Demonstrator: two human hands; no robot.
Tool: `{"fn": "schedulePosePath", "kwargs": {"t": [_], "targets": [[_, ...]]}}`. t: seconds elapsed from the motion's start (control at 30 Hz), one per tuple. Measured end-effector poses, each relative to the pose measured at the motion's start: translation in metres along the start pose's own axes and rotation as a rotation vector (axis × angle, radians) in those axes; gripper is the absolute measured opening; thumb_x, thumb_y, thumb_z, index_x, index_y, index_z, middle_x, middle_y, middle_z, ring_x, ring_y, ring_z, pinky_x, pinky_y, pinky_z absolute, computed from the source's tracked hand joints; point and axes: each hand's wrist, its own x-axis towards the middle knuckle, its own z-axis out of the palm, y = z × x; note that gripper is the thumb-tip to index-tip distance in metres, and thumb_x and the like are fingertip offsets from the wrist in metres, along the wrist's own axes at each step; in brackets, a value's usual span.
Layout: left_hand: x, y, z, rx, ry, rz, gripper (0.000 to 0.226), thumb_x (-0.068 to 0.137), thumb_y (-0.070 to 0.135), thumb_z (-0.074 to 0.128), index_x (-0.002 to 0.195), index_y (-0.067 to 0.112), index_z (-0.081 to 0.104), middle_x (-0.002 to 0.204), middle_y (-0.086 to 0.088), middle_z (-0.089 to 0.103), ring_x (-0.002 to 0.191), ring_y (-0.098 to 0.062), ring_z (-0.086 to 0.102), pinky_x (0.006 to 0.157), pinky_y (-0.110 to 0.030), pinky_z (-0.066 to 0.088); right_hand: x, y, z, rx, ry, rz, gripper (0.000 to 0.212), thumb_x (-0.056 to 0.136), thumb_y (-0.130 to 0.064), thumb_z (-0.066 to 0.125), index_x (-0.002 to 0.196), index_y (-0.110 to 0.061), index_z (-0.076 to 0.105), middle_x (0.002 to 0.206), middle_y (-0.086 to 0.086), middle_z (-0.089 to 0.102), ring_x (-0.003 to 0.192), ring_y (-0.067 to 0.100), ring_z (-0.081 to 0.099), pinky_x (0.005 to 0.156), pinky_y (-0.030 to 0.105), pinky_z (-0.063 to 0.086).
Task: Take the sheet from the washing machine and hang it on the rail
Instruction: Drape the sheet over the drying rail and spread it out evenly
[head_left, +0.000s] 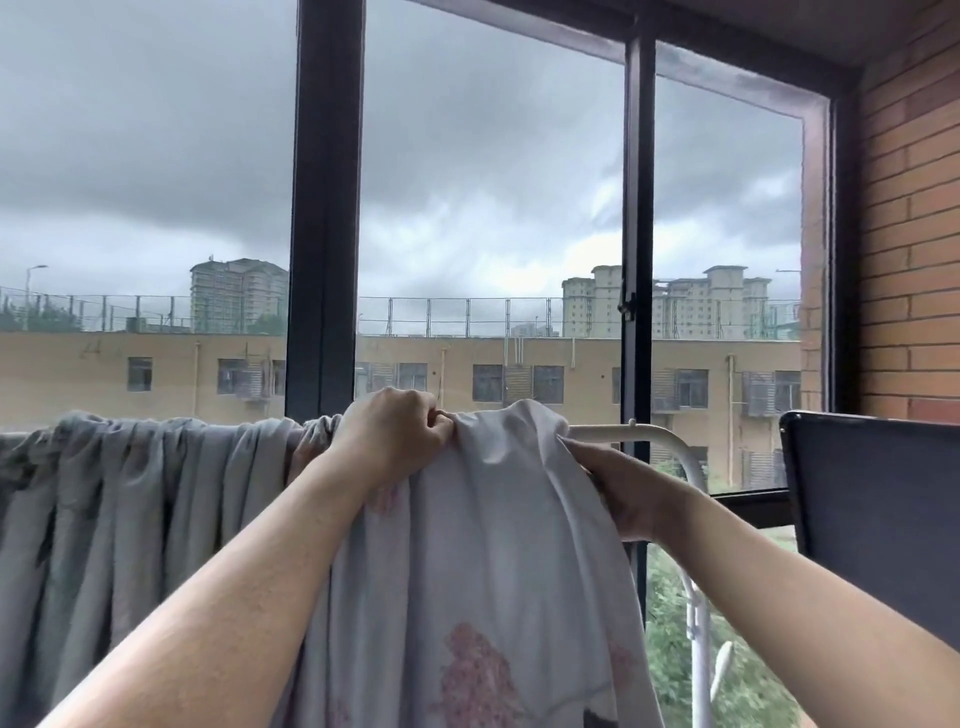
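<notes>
While the sheet (493, 519) hung over the rail (618, 431), the left hand (395, 434) gripped its top fold and the right hand (621, 488) its edge, likely to spread it.

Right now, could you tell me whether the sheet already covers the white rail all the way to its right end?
No, a bare stretch of the white rail shows right of the sheet before it bends downward.
</notes>
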Motion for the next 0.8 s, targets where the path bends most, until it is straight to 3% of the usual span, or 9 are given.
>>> {"fn": "schedulePosePath", "kwargs": {"t": [0.07,0.17,0.3,0.43,0.5,0.57,0.63,0.7,0.8], "targets": [[0.0,0.002,0.001,0.013,0.006,0.001,0.023,0.088,0.036,0.044,0.073,0.019,0.05,0.094,-0.008,0.066,0.09,-0.028,0.058,0.067,-0.029,0.033,-0.005,-0.008,0.001,-0.058,0.098,-0.001,0.027,0.065,-0.038,0.068,0.064,-0.011,0.069,0.058,0.0,0.063,0.048,0.009,0.058,0.053,0.02,0.049],[0.001,0.003,0.001,-0.016,0.01,-0.008,0.025,0.088,0.034,0.044,0.069,0.018,0.047,0.093,-0.008,0.066,0.092,-0.029,0.058,0.067,-0.029,0.033,-0.007,-0.022,-0.002,-0.064,0.141,-0.084,0.02,0.081,-0.029,0.064,0.07,-0.012,0.065,0.056,0.0,0.063,0.046,0.01,0.058,0.049,0.02,0.049],[0.002,0.002,0.002,-0.081,0.051,-0.045,0.03,0.089,0.023,0.042,0.06,0.015,0.036,0.087,-0.013,0.064,0.084,-0.032,0.057,0.062,-0.029,0.032,-0.005,-0.045,-0.011,-0.078,0.173,-0.099,0.028,0.091,-0.025,0.056,0.07,-0.01,0.067,0.061,0.004,0.066,0.05,0.014,0.062,0.05,0.021,0.052],[0.004,-0.004,0.003,-0.166,0.152,-0.125,0.019,0.089,0.021,0.044,0.072,0.013,0.046,0.087,-0.017,0.065,0.081,-0.033,0.057,0.062,-0.029,0.033,-0.002,-0.069,-0.021,-0.061,0.397,-0.07,0.016,0.086,-0.02,0.06,0.074,-0.01,0.064,0.059,0.006,0.067,0.049,0.019,0.062,0.06,0.031,0.053],[0.005,-0.01,0.005,-0.189,0.189,-0.166,0.019,0.086,0.02,0.046,0.07,0.011,0.045,0.083,-0.016,0.064,0.078,-0.033,0.056,0.061,-0.029,0.032,-0.001,-0.076,-0.032,0.022,0.486,-0.107,0.019,0.084,-0.017,0.059,0.066,-0.01,0.062,0.049,0.006,0.062,0.041,0.019,0.06,0.064,0.033,0.051],[0.005,-0.013,0.006,-0.172,0.202,-0.175,0.015,0.084,0.018,0.047,0.071,0.011,0.044,0.08,-0.014,0.062,0.08,-0.034,0.058,0.061,-0.03,0.033,-0.001,-0.078,-0.044,0.083,0.501,-0.131,0.034,0.084,-0.017,0.055,0.051,-0.013,0.061,0.044,0.004,0.059,0.038,0.017,0.058,0.057,0.028,0.052],[0.003,-0.014,0.004,-0.123,0.155,-0.157,0.009,0.084,0.015,0.046,0.09,0.015,0.052,0.09,-0.01,0.065,0.087,-0.032,0.06,0.064,-0.03,0.035,-0.001,-0.075,-0.05,0.091,0.49,-0.119,0.027,0.086,-0.015,0.053,0.061,-0.014,0.064,0.047,0.002,0.061,0.042,0.017,0.059,0.055,0.027,0.053],[0.004,-0.012,0.004,-0.091,0.069,-0.107,0.029,0.083,0.01,0.044,0.101,0.028,0.059,0.097,-0.004,0.067,0.093,-0.029,0.061,0.067,-0.029,0.036,0.001,-0.07,-0.051,0.061,0.479,-0.107,0.012,0.085,-0.014,0.053,0.083,-0.016,0.065,0.056,0.002,0.063,0.053,0.018,0.06,0.062,0.03,0.053],[0.007,-0.008,0.004,-0.103,0.021,-0.084,0.023,0.079,0.009,0.046,0.062,0.022,0.053,0.081,-0.002,0.064,0.087,-0.029,0.06,0.062,-0.027,0.035,0.004,-0.066,-0.052,-0.003,0.451,-0.074,0.014,0.087,-0.014,0.053,0.077,-0.015,0.062,0.054,0.002,0.059,0.057,0.018,0.055,0.061,0.029,0.05]]}}
